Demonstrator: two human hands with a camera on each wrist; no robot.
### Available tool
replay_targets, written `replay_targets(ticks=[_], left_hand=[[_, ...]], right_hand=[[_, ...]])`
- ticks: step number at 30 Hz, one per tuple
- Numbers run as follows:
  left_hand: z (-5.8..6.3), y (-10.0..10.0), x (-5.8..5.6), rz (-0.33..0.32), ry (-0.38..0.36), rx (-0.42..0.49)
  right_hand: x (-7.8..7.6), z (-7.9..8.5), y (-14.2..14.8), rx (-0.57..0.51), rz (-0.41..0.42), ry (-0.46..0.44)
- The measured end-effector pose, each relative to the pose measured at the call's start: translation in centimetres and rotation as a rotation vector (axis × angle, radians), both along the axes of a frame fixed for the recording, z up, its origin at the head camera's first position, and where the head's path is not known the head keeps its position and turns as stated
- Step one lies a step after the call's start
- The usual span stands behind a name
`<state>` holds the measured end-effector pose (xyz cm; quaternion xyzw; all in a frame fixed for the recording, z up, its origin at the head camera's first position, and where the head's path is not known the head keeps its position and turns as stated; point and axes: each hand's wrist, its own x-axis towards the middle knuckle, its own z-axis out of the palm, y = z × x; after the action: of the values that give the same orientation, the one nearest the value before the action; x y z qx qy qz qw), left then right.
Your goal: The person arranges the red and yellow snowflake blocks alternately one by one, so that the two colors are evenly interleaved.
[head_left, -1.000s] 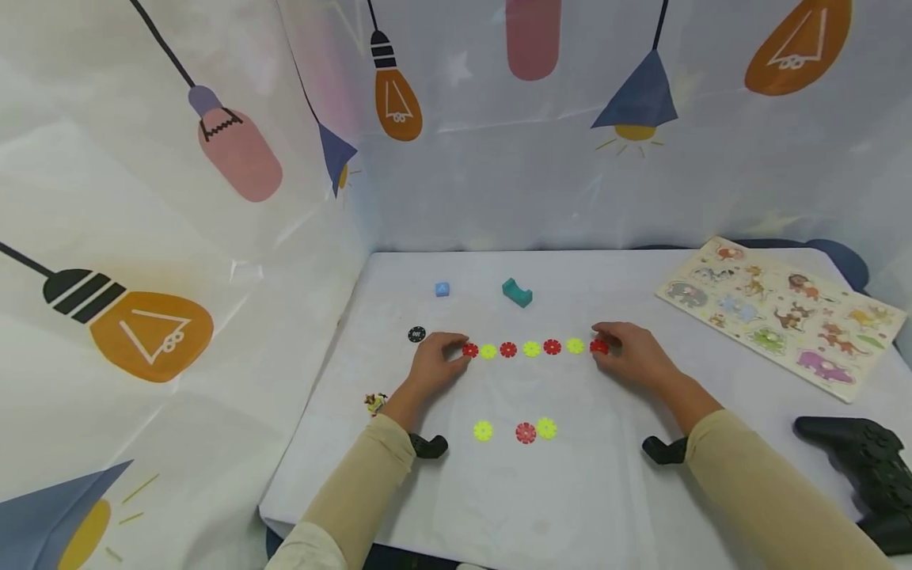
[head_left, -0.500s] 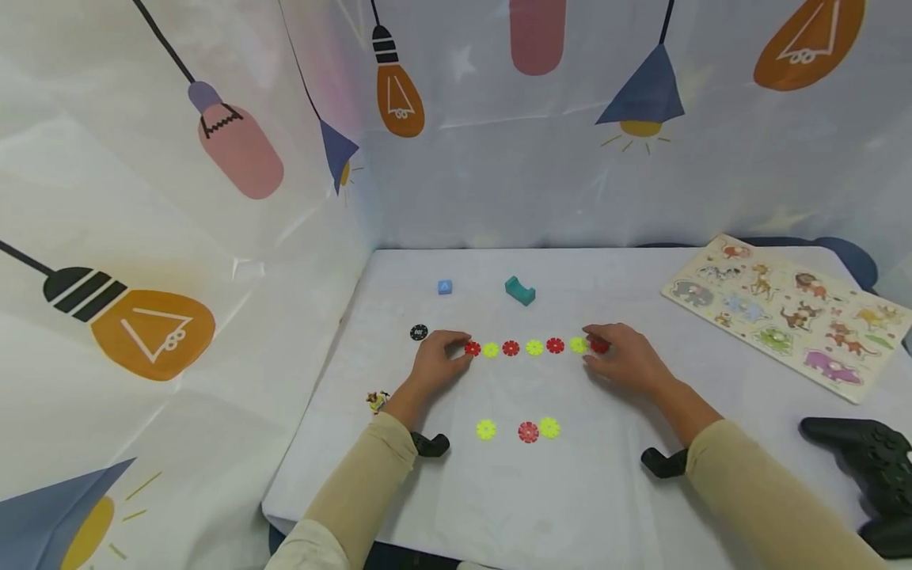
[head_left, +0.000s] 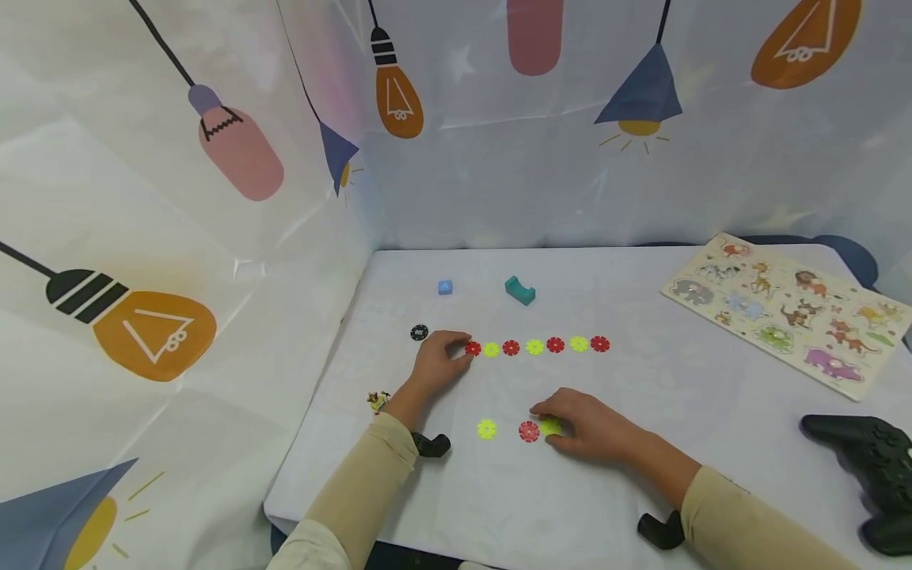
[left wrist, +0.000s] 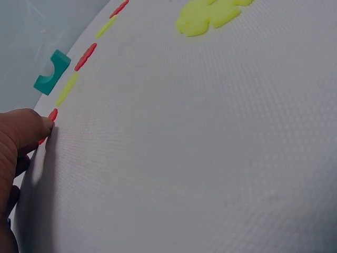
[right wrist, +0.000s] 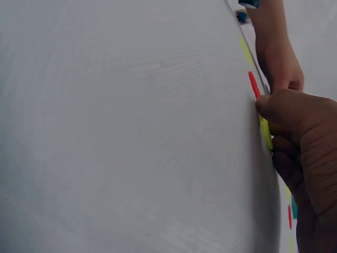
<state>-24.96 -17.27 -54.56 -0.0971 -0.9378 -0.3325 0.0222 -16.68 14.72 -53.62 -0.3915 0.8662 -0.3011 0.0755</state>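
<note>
A row of flat flower-shaped discs, red and yellow by turns, runs across the white table. My left hand (head_left: 442, 360) has its thumb and forefinger round the red disc (head_left: 473, 348) at the row's left end. The row's right end is a red disc (head_left: 600, 343), with no hand on it. Nearer to me, my right hand (head_left: 587, 423) pinches a yellow disc (head_left: 550, 427), partly covered by the fingers. Close beside it lies another red disc (head_left: 529, 431), and further left a separate yellow disc (head_left: 487, 429).
Behind the row are a blue cube (head_left: 445, 287) and a teal curved block (head_left: 520, 290). A black chip (head_left: 419, 332) and a small figure (head_left: 378, 401) lie by the left arm. Rightward are an animal puzzle board (head_left: 791, 313) and a black game controller (head_left: 865, 467).
My right hand has let go of the red disc at the row's right end and moved toward me and left, onto the near yellow disc. My left hand stays in place.
</note>
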Motion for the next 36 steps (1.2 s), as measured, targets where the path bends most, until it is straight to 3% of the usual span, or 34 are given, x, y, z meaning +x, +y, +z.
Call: replay_targets(ticks=[3, 6, 11, 14, 18, 21, 29, 33, 36], left_hand=[[-0.1, -0.1, 0.0, -0.003, 0.003, -0.002], [-0.3, -0.1, 0.0, -0.003, 0.002, 0.0], [-0.2, -0.1, 0.0, 0.0, 0.005, -0.001], [0.0, -0.2, 0.1, 0.007, -0.01, -0.004], [0.2, -0.5, 0.1, 0.016, -0.023, -0.012], [0.2, -0.5, 0.1, 0.014, -0.017, -0.014], [0.3, -0.2, 0.0, -0.001, -0.008, 0.0], [0.1, -0.1, 0.1, 0.006, -0.016, -0.005], [-0.1, 0.0, -0.1, 0.003, -0.008, -0.005]], right_hand=[[0.0, -0.3, 0.1, -0.006, -0.017, 0.002], [-0.6, -0.2, 0.9, -0.015, -0.094, -0.02], [-4.3, 0.7, 4.8, -0.041, -0.318, 0.007], [-6.9, 0.8, 7.7, 0.014, -0.426, 0.005], [-8.9, 0.4, 9.4, 0.085, -0.494, -0.018], [-9.6, 0.1, 9.6, 0.096, -0.515, -0.018], [-9.5, 0.2, 9.9, 0.095, -0.528, -0.025], [-8.1, 0.8, 7.8, 0.045, -0.513, 0.059], [-6.1, 1.1, 4.6, -0.032, -0.405, 0.143]])
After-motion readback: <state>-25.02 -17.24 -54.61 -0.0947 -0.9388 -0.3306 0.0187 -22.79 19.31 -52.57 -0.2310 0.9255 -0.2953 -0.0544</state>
